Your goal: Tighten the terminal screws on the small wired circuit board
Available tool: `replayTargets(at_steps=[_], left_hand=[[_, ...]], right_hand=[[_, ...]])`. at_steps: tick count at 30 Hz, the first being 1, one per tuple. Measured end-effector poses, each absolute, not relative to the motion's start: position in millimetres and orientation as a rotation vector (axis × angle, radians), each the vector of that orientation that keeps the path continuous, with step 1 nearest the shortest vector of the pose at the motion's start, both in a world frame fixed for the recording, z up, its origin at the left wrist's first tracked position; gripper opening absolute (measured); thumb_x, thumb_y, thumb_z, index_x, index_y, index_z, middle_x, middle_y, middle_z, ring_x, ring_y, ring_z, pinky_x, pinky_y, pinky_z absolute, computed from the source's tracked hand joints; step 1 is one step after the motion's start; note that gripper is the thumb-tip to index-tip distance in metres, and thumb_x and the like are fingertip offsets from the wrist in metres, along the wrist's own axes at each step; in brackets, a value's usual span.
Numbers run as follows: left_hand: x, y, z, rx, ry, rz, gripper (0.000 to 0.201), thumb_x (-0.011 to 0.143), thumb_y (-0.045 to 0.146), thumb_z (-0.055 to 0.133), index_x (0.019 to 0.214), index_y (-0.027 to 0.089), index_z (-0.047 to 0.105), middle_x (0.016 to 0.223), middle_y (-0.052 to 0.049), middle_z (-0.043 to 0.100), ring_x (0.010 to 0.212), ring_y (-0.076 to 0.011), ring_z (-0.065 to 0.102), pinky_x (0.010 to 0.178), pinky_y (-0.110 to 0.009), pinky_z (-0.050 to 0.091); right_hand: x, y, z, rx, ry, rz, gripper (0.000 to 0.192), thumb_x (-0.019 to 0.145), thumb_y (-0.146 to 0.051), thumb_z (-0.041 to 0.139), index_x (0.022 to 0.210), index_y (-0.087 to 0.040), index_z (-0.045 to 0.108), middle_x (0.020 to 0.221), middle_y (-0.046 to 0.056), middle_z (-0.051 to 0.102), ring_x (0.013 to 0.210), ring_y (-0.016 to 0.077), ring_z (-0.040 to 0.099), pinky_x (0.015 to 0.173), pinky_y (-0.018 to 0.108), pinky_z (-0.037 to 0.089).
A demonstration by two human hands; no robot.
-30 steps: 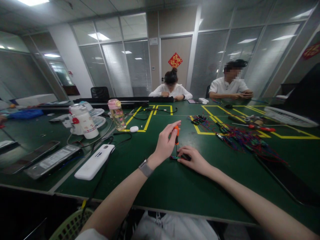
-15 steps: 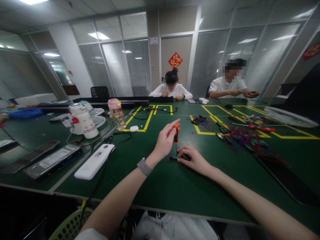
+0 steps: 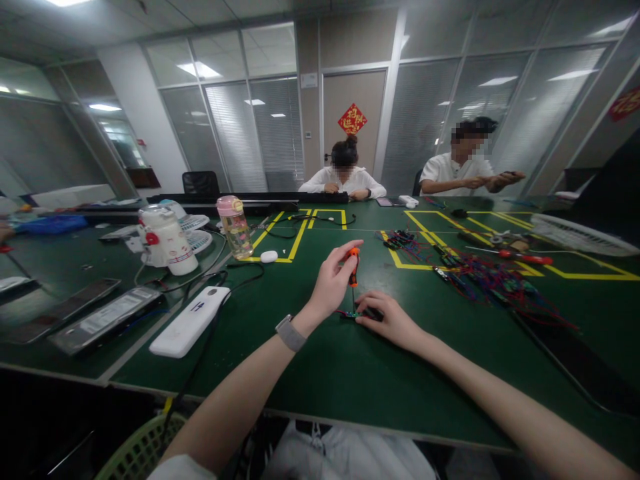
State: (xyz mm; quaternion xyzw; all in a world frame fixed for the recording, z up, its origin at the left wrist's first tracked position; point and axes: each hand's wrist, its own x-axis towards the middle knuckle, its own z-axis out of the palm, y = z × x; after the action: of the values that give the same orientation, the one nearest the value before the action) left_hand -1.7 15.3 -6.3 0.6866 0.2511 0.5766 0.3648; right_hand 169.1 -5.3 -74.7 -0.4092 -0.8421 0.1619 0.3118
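Observation:
My left hand (image 3: 331, 280) is closed on the orange-and-black handle of a screwdriver (image 3: 354, 267), which stands upright with its shaft pointing down. Its tip meets a small green circuit board (image 3: 350, 315) lying on the green table (image 3: 310, 373). Thin red and blue wires come off the board's left end. My right hand (image 3: 384, 313) rests on the table and pinches the board's right end with its fingertips. A dark part shows under those fingers, too small to make out.
To the right lies a heap of small wired boards (image 3: 500, 283) beside a red-handled tool (image 3: 525, 257). At left are a white power bank-like case (image 3: 190, 323), a white bottle (image 3: 170, 243) and a pink-lidded bottle (image 3: 234, 230). Two people sit across the table.
Both hands, the screwdriver and the board stay almost in place; my left fingers have shifted slightly on the handle. The person at far right has moved their hands a little.

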Motion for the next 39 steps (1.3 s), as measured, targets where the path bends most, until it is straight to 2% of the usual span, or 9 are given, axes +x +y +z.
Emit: replayTargets(at_steps=[4, 7, 11, 17, 20, 24, 27, 34, 39], left_hand=[[-2.6, 12.8, -3.6, 1.779, 0.596, 1.467, 0.032, 0.093, 0.018, 0.048, 0.123, 0.02, 0.059, 0.117, -0.01, 0.065, 0.106, -0.0197, 0.063, 0.088, -0.032, 0.051], [-4.6, 9.7, -2.5, 1.938, 0.68, 1.562, 0.026, 0.088, 0.02, 0.058, 0.113, 0.021, 0.064, 0.101, -0.006, 0.065, 0.092, -0.0166, 0.063, 0.081, -0.029, 0.052], [-5.5, 4.1, -1.0, 2.142, 0.866, 1.719, 0.016, 0.081, 0.024, 0.069, 0.097, 0.021, 0.068, 0.088, -0.002, 0.057, 0.081, -0.0146, 0.057, 0.078, -0.028, 0.05], [-5.0, 1.7, 1.2, 2.17, 0.719, 1.64, 0.03, 0.098, 0.019, 0.039, 0.119, 0.022, 0.061, 0.116, -0.007, 0.06, 0.108, -0.0176, 0.057, 0.095, -0.033, 0.046], [-5.9, 3.9, 1.3, 2.143, 0.674, 1.575, 0.031, 0.097, 0.019, 0.041, 0.122, 0.022, 0.058, 0.114, -0.007, 0.064, 0.103, -0.0173, 0.061, 0.091, -0.033, 0.048], [-7.1, 5.2, 3.0, 2.146, 0.744, 1.635, 0.016, 0.087, 0.024, 0.061, 0.101, 0.021, 0.067, 0.091, -0.003, 0.063, 0.082, -0.015, 0.06, 0.075, -0.027, 0.05], [-7.6, 5.1, 3.4, 2.138, 0.859, 1.697, 0.011, 0.08, 0.028, 0.071, 0.085, 0.019, 0.068, 0.083, -0.001, 0.058, 0.077, -0.0141, 0.056, 0.072, -0.026, 0.048], [-7.8, 9.6, -3.5, 2.049, 0.764, 1.565, 0.031, 0.099, 0.026, 0.037, 0.123, 0.02, 0.056, 0.11, -0.008, 0.059, 0.093, -0.016, 0.061, 0.08, -0.028, 0.05], [-7.2, 9.9, -2.9, 2.059, 0.721, 1.601, 0.026, 0.093, 0.024, 0.052, 0.118, 0.021, 0.061, 0.098, -0.004, 0.063, 0.085, -0.0145, 0.063, 0.078, -0.027, 0.05]], right_hand=[[169.5, -5.3, -74.6, -1.068, -2.225, 0.434, 0.006, 0.082, -0.027, 0.066, 0.081, -0.021, 0.066, 0.102, 0.007, 0.067, 0.096, 0.0235, 0.061, 0.089, 0.041, 0.046], [169.7, -5.3, -75.2, -1.066, -2.224, 0.428, 0.007, 0.082, -0.028, 0.066, 0.082, -0.021, 0.067, 0.102, 0.007, 0.067, 0.096, 0.0238, 0.061, 0.089, 0.041, 0.047], [169.6, -5.1, -75.7, -1.084, -2.218, 0.43, 0.007, 0.081, -0.028, 0.066, 0.083, -0.021, 0.067, 0.103, 0.007, 0.066, 0.097, 0.0243, 0.06, 0.09, 0.042, 0.046], [169.6, -5.5, -74.3, -1.086, -2.223, 0.436, 0.006, 0.081, -0.027, 0.066, 0.083, -0.021, 0.067, 0.103, 0.007, 0.066, 0.097, 0.0243, 0.06, 0.091, 0.042, 0.046], [169.7, -5.1, -74.4, -1.088, -2.228, 0.436, 0.006, 0.081, -0.027, 0.066, 0.082, -0.021, 0.066, 0.103, 0.007, 0.066, 0.097, 0.0243, 0.06, 0.09, 0.042, 0.046], [169.8, -4.7, -76.1, -1.09, -2.227, 0.418, 0.006, 0.081, -0.028, 0.067, 0.083, -0.022, 0.067, 0.103, 0.007, 0.066, 0.098, 0.0244, 0.06, 0.091, 0.042, 0.046], [169.9, -4.8, -76.8, -1.093, -2.222, 0.413, 0.006, 0.081, -0.028, 0.067, 0.083, -0.022, 0.067, 0.103, 0.007, 0.066, 0.098, 0.0245, 0.061, 0.091, 0.042, 0.046], [169.7, -5.6, -74.2, -1.08, -2.232, 0.423, 0.006, 0.082, -0.028, 0.066, 0.083, -0.022, 0.067, 0.103, 0.007, 0.067, 0.097, 0.0241, 0.061, 0.09, 0.041, 0.046], [169.8, -5.1, -75.5, -1.074, -2.225, 0.427, 0.007, 0.082, -0.029, 0.066, 0.083, -0.022, 0.067, 0.102, 0.007, 0.066, 0.097, 0.0242, 0.061, 0.09, 0.041, 0.046]])
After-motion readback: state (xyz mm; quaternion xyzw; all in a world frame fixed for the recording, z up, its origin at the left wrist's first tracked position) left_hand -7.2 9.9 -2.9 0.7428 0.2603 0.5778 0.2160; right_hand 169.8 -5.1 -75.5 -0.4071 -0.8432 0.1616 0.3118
